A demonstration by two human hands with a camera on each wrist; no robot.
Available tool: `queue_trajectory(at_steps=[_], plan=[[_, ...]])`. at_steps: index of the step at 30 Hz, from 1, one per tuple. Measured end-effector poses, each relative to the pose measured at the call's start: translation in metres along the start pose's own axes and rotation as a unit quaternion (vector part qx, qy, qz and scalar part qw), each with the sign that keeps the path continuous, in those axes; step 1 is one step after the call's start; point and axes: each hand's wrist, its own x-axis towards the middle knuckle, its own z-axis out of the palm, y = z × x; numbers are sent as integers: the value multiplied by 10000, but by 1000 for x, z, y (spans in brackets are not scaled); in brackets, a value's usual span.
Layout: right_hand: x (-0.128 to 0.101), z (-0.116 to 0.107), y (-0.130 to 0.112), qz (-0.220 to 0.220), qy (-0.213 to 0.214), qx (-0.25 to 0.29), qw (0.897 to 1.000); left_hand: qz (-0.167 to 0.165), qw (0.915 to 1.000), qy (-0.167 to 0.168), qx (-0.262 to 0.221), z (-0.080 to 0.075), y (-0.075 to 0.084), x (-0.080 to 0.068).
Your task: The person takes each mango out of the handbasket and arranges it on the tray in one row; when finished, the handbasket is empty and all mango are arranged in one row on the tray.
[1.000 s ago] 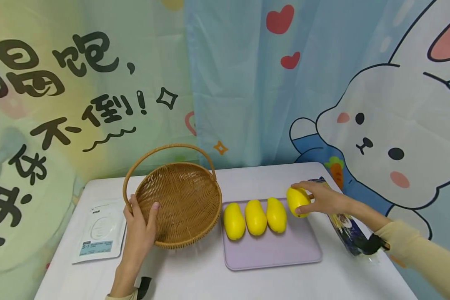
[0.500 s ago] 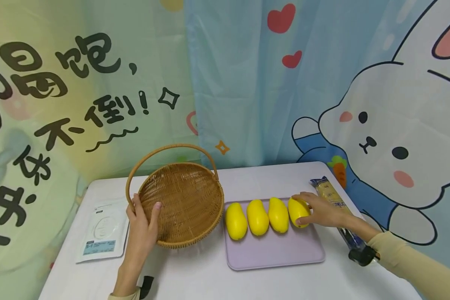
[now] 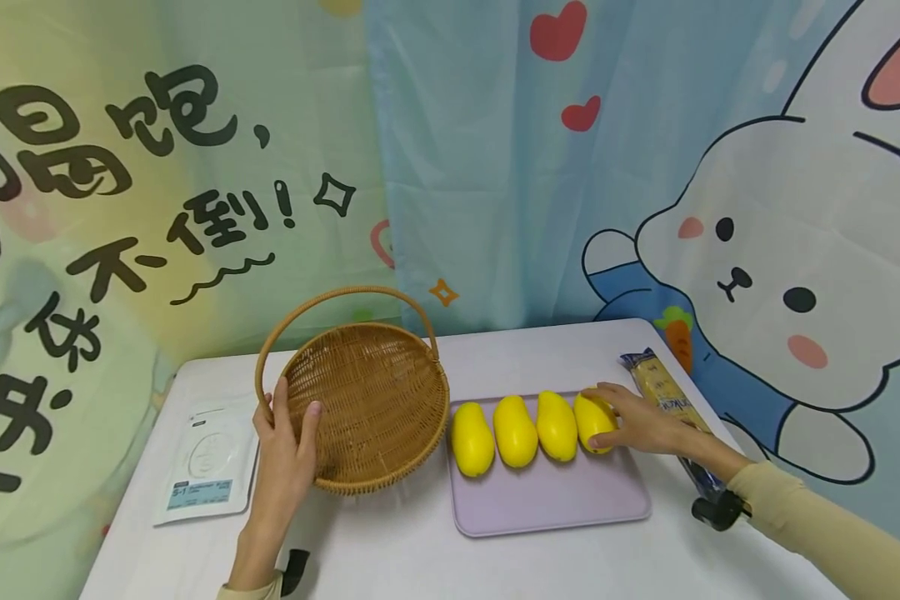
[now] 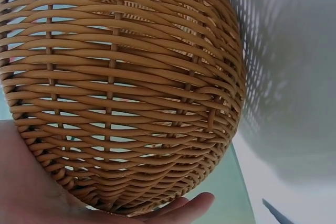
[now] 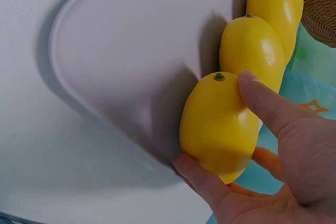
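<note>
My left hand [image 3: 285,467] grips the left rim of a round wicker basket [image 3: 367,408] with an arched handle. The basket tilts so its opening faces me; its woven side fills much of the left wrist view. My right hand [image 3: 637,421] holds the rightmost yellow mango [image 3: 591,414], thumb on one side and fingers on the other. In the right wrist view this mango [image 5: 215,124] sits at the edge of a lilac tray [image 3: 547,504]. Three more mangoes [image 3: 515,432] lie in a row to its left along the tray's back.
A white pouch [image 3: 206,462] with a blue label lies on the table left of the basket. To the right, a packet of pasta [image 3: 660,383] lies partly under my right forearm. A printed curtain [image 3: 465,183] hangs behind the white table [image 3: 390,550].
My right hand has lowered the fourth mango onto the tray's back right, beside the others. It still holds it there. My left hand and the basket stay nearly in place.
</note>
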Motion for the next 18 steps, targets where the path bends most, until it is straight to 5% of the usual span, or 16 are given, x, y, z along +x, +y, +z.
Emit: queue_trajectory(at_steps=[10, 18], plan=[[4, 7, 1, -85, 25, -50, 9999, 163, 9995, 33, 265, -7, 4, 0], [3, 2, -2, 8, 97, -59, 9999, 1099, 9878, 890, 646, -17, 18, -7]])
